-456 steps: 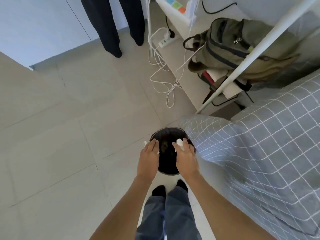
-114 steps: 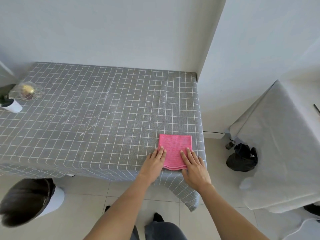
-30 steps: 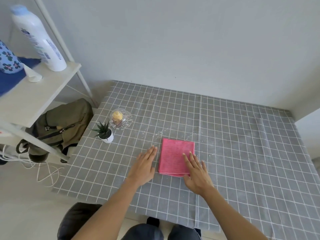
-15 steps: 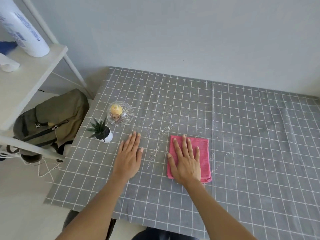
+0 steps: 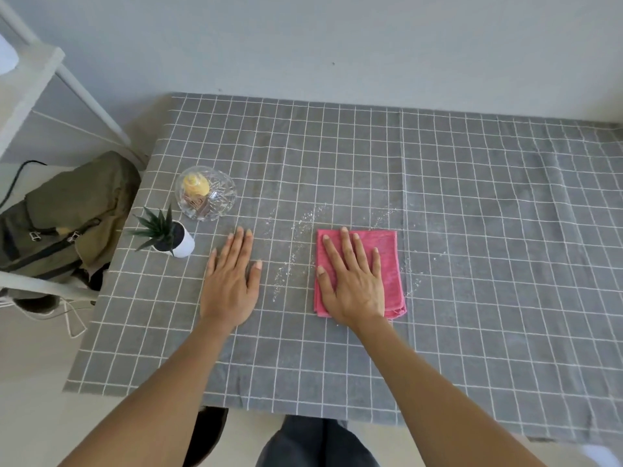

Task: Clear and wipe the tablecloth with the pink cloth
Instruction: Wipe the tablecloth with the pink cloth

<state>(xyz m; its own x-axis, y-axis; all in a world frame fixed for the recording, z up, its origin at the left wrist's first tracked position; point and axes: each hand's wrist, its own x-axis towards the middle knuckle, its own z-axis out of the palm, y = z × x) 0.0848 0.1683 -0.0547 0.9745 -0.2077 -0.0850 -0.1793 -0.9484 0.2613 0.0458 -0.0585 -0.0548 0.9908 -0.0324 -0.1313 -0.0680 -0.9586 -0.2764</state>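
Note:
A grey tablecloth (image 5: pixel 488 230) with a white grid covers the table. A folded pink cloth (image 5: pixel 391 261) lies flat near its middle. My right hand (image 5: pixel 352 278) rests palm down on the cloth, fingers spread, covering its left part. My left hand (image 5: pixel 232 281) lies flat on the bare tablecloth to the left, fingers apart, holding nothing. White crumbs (image 5: pixel 293 244) are scattered in streaks between the two hands and beside the cloth's right edge.
A cut-glass bowl (image 5: pixel 206 197) with a yellow item inside and a small potted succulent (image 5: pixel 168 234) stand at the table's left edge. An olive backpack (image 5: pixel 67 210) sits on a white shelf frame (image 5: pixel 91 92) to the left. A wall runs behind the table.
My right hand has gone from beside the pink cloth onto it, flat on top. The cloth and my hands sit slightly farther right of the crumbs than a second ago; my left hand stays flat.

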